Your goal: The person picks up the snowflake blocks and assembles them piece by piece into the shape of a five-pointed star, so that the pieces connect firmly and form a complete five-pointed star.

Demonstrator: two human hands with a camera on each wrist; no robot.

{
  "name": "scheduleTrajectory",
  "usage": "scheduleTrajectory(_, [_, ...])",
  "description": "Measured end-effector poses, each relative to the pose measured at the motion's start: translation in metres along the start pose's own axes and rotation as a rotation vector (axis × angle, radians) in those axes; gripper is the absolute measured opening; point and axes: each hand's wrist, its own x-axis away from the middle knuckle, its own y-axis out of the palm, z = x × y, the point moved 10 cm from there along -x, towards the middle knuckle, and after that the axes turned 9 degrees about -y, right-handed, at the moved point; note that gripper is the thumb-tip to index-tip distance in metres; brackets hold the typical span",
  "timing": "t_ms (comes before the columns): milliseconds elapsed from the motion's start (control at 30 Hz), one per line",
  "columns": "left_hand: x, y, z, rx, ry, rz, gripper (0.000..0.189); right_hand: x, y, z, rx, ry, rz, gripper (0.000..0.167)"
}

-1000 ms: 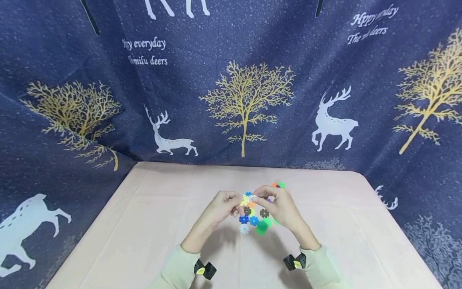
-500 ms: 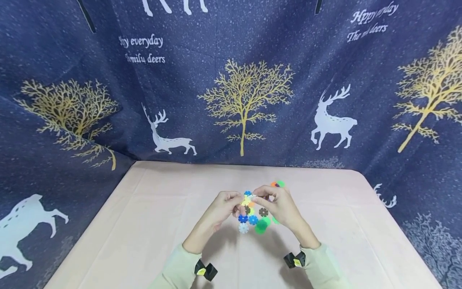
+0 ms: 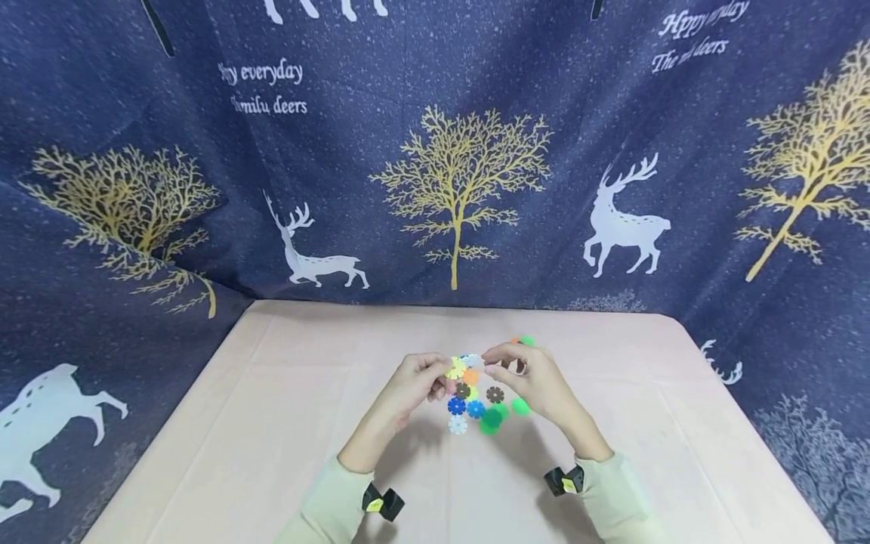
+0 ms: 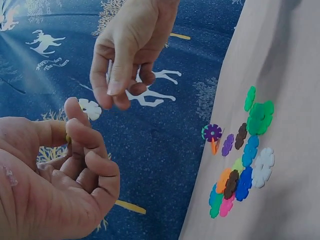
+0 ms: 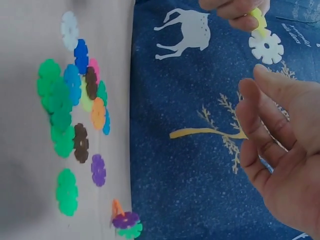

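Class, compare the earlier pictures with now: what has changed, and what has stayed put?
The right hand has let go of the white disc and drawn off to the right. The white disc stays with the yellow disc, still in the left hand's grip. Loose discs appear unmoved.

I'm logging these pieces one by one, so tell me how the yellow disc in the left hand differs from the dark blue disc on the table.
Place: the yellow disc is pinched in the left hand, above the table; the dark blue disc lies on it.
Cover: in the right wrist view, that hand partly hides the yellow disc but not the dark blue disc.
Shared: both have notched rims.
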Motion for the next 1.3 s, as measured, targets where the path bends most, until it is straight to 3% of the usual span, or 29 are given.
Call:
scheduleTrajectory(200, [0.000,0.000,0.000,-0.016,-0.002,-0.006,0.022,0.003,0.003,0.013,0.015,0.064,-0.023,0.013])
scheduleTrajectory(567, [0.000,-0.003,-0.005,-0.018,-0.026,-0.001,0.013,0.011,0.019,0.054,0.137,0.266,-0.056,0.010])
scheduleTrajectory(767, [0.002,-0.003,-0.005,-0.022,-0.022,-0.014,0.020,0.021,0.035,0.078,0.131,0.399,-0.109,0.009])
scheduleTrajectory(1100, [0.003,-0.006,-0.007,-0.047,-0.027,0.000,0.023,0.041,0.051,0.106,0.122,0.505,-0.187,0.013])
scheduleTrajectory(1300, [0.002,-0.008,-0.005,-0.066,-0.027,0.008,0.027,0.043,0.056,0.114,0.125,0.535,-0.233,0.019])
